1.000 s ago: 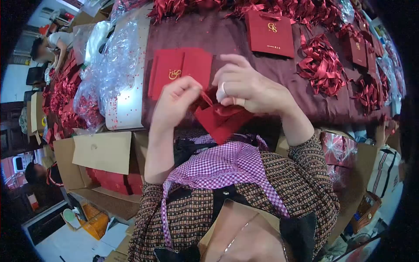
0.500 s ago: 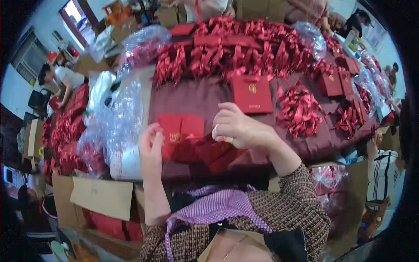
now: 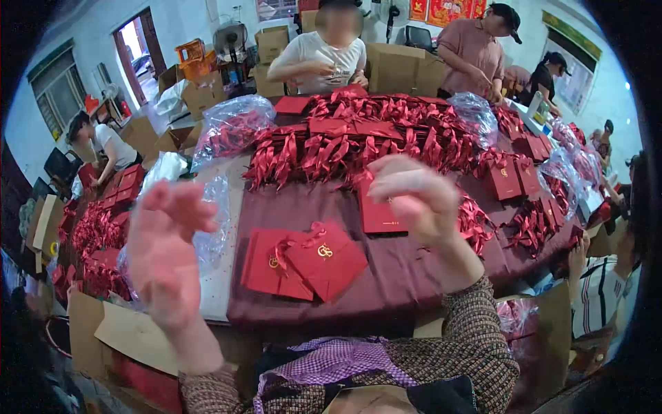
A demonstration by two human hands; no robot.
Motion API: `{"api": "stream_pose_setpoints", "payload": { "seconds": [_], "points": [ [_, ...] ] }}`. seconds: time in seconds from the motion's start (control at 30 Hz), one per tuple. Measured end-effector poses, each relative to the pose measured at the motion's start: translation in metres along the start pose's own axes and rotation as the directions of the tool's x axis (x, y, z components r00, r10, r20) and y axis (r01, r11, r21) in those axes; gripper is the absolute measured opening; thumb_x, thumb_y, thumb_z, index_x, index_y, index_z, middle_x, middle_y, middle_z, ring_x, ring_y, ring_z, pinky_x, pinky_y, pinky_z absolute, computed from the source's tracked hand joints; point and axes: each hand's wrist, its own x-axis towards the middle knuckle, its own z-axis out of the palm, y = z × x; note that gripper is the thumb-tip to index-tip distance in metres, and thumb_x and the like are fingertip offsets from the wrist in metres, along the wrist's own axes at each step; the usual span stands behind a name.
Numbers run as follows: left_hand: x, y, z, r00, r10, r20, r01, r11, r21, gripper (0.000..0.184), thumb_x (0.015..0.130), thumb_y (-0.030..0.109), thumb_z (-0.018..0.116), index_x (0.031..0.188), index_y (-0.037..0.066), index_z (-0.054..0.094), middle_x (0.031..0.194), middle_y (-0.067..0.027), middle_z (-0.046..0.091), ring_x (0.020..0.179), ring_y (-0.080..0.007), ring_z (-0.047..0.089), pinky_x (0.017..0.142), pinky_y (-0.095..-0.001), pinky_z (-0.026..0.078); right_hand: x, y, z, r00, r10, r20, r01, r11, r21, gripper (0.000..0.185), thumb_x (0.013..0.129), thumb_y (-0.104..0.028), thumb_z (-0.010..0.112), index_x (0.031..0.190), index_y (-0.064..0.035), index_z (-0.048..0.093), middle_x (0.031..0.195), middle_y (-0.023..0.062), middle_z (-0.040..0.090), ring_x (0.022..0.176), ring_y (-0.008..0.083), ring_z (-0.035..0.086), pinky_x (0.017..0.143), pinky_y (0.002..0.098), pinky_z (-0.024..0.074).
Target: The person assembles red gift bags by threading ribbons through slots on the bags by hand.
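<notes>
Two red gift bags (image 3: 334,265) with gold emblems and red ribbon bows lie overlapping on the dark red cloth (image 3: 393,276). My left hand (image 3: 169,255) is raised to the left of them, blurred, its fingers apart and nothing in them. To the upper right of the bags hovers my right hand (image 3: 420,196), also blurred, its fingers loosely curved away from the thumb with nothing visible between. Behind it, another red bag (image 3: 376,210) with gold print lies partly hidden. A pile of loose red ribbons (image 3: 474,224) shows beside my right wrist.
Rows of stacked red bags with ribbons (image 3: 358,148) span the back of the table. Clear plastic bags (image 3: 234,127) stand at the far left, and others at the right. Cardboard boxes (image 3: 124,334) flank me. Several other people (image 3: 331,58) work around the room.
My view has tilted up. Both hands have left the bags in front of me and moved apart, the left one upward and outward. The two bags now lie angled, overlapping, with ribbon bows showing.
</notes>
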Motion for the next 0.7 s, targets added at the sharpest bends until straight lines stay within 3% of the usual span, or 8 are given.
{"api": "stream_pose_setpoints", "payload": {
  "seconds": [0.03,0.07,0.1,0.17,0.23,0.3,0.7],
  "points": [
    [0.010,0.016,0.006,0.999,0.026,0.040,-0.028,0.999,0.043,0.098,0.079,0.063,0.064,0.143,-0.002,0.029,0.131,-0.0216,0.049,0.106,-0.0251,0.057,0.087,-0.0333,0.045,0.013,-0.012,-0.006,0.985,-0.156,-0.078,0.165,0.978,0.125,0.017,0.093,-0.019,0.058,0.097,-0.0038,0.065,0.077,0.0100,0.063,0.078,0.0257,0.063,0.082,0.0454,0.0493],
    [0.022,0.030,0.011,0.995,0.051,0.081,-0.058,0.995,0.084,0.107,0.076,0.068,0.063,0.147,-0.001,0.023,0.136,-0.0219,0.045,0.108,-0.0265,0.055,0.089,-0.0335,0.044,0.019,-0.030,-0.012,0.972,-0.183,-0.147,0.199,0.974,0.104,0.045,0.099,-0.046,0.042,0.084,-0.0074,0.060,0.067,0.0053,0.057,0.063,0.0201,0.057,0.081,0.0497,0.0490],
    [0.041,0.035,0.011,0.943,0.191,0.273,-0.185,0.982,-0.048,0.110,0.075,0.069,0.064,0.148,-0.001,0.020,0.137,-0.0224,0.043,0.111,-0.0263,0.054,0.090,-0.0336,0.044,0.025,-0.043,-0.018,0.947,-0.240,-0.215,0.284,0.936,0.206,0.047,0.098,-0.050,0.040,0.077,-0.0105,0.055,0.060,0.0007,0.050,0.057,0.0174,0.052,0.077,0.0510,0.0483],
    [0.064,0.043,0.008,0.840,0.335,0.426,-0.271,0.941,-0.204,0.114,0.073,0.069,0.066,0.148,-0.001,0.017,0.138,-0.0230,0.042,0.113,-0.0261,0.053,0.092,-0.0337,0.043,0.032,-0.065,-0.027,0.897,-0.327,-0.298,0.403,0.882,0.245,0.046,0.098,-0.049,0.041,0.079,-0.0106,0.056,0.062,0.0009,0.050,0.059,0.0175,0.052,0.078,0.0511,0.0480],
    [0.074,0.049,0.011,0.775,0.304,0.554,-0.347,0.937,-0.029,0.115,0.071,0.069,0.068,0.148,-0.001,0.018,0.135,-0.0212,0.045,0.112,-0.0247,0.052,0.092,-0.0336,0.044,0.034,-0.085,-0.038,0.843,-0.396,-0.364,0.496,0.834,0.243,0.045,0.098,-0.049,0.041,0.080,-0.0106,0.056,0.064,0.0010,0.051,0.061,0.0176,0.052,0.078,0.0512,0.0476],
    [0.076,0.045,0.022,0.755,0.231,0.614,-0.321,0.946,0.040,0.113,0.072,0.068,0.067,0.147,-0.001,0.019,0.134,-0.0213,0.045,0.112,-0.0248,0.053,0.092,-0.0337,0.044,0.032,-0.102,-0.050,0.794,-0.452,-0.407,0.566,0.794,0.221,0.044,0.098,-0.048,0.041,0.081,-0.0107,0.056,0.066,0.0012,0.051,0.063,0.0177,0.051,0.079,0.0512,0.0473],
    [0.071,-0.054,0.103,0.703,-0.035,0.710,-0.055,0.993,0.104,0.103,0.075,0.066,0.064,0.143,-0.002,0.025,0.132,-0.0219,0.047,0.110,-0.0251,0.054,0.091,-0.0343,0.045,-0.001,-0.141,-0.047,0.580,-0.703,-0.413,0.754,0.654,-0.055,0.037,0.098,-0.044,0.042,0.089,-0.0110,0.057,0.077,0.0022,0.053,0.076,0.0183,0.051,0.084,0.0516,0.0453]
  ]
}}
